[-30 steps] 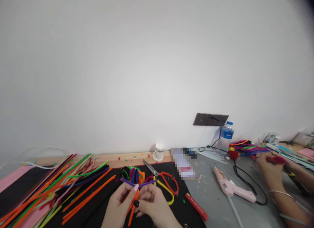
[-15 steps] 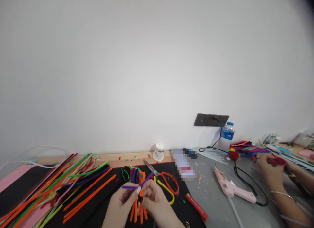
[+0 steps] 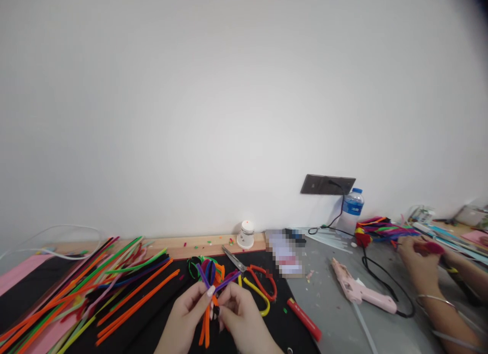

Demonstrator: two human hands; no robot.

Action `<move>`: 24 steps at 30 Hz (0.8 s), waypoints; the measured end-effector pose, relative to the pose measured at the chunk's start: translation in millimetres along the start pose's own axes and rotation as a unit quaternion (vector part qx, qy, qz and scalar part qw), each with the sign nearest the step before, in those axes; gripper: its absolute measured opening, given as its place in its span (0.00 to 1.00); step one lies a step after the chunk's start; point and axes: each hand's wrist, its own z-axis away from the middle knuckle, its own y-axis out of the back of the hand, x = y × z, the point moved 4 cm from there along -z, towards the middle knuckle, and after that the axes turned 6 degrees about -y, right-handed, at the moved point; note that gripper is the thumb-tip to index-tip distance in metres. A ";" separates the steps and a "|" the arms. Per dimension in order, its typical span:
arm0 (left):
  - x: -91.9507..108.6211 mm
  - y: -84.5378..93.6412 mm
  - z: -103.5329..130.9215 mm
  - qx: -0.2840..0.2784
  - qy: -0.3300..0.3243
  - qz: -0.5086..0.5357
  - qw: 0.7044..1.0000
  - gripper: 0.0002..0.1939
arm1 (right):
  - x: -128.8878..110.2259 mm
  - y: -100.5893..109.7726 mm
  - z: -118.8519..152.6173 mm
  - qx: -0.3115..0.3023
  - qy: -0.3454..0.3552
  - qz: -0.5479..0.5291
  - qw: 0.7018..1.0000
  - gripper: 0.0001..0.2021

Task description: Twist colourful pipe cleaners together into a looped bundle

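Left hand [image 3: 183,313]: thumb and fingers pinching purple stem [image 3: 227,281] where it crosses orange stems [image 3: 207,326], above black mat [image 3: 147,313], short of bench's [image 3: 320,293] far edge. Stems judged light, soft-piled, easily bent; crossing looks the surest hold. Right hand [image 3: 246,316]: fingers curled, thumb pressing orange stems; contact partly hidden.

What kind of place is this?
Probably a shared craft workspace: loose orange pipe cleaners on a black mat, a pink glue gun, and another person's hand at work on the right.
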 end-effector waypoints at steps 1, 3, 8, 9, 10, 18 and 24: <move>-2.8 -0.8 -0.1 -0.013 0.021 0.026 0.999 0.13 | 0.1 -0.3 0.6 0.001 -0.010 -0.009 1.000 0.06; -8.3 -2.4 -0.3 -0.043 0.058 0.080 0.994 0.14 | -1.6 -1.0 2.0 -0.003 -0.027 -0.026 0.999 0.08; -14.8 -2.4 0.1 -0.060 0.110 0.146 0.981 0.13 | -14.4 -3.0 4.6 -0.061 -0.037 -0.042 0.997 0.12; -14.0 -2.8 0.5 -0.060 0.114 0.143 0.981 0.13 | -16.0 -1.7 4.7 -0.062 -0.038 -0.049 0.996 0.13; -12.4 -3.5 1.0 -0.061 0.116 0.137 0.982 0.12 | -16.9 -0.2 4.6 -0.062 -0.040 -0.054 0.996 0.14; 5.5 -7.9 7.6 -0.046 0.134 0.139 0.980 0.11 | -22.6 11.9 4.6 -0.097 -0.043 -0.057 0.993 0.15; -1.0 -13.6 19.9 -0.150 0.218 0.119 0.957 0.15 | -43.2 11.9 13.3 -0.147 -0.026 0.006 0.989 0.18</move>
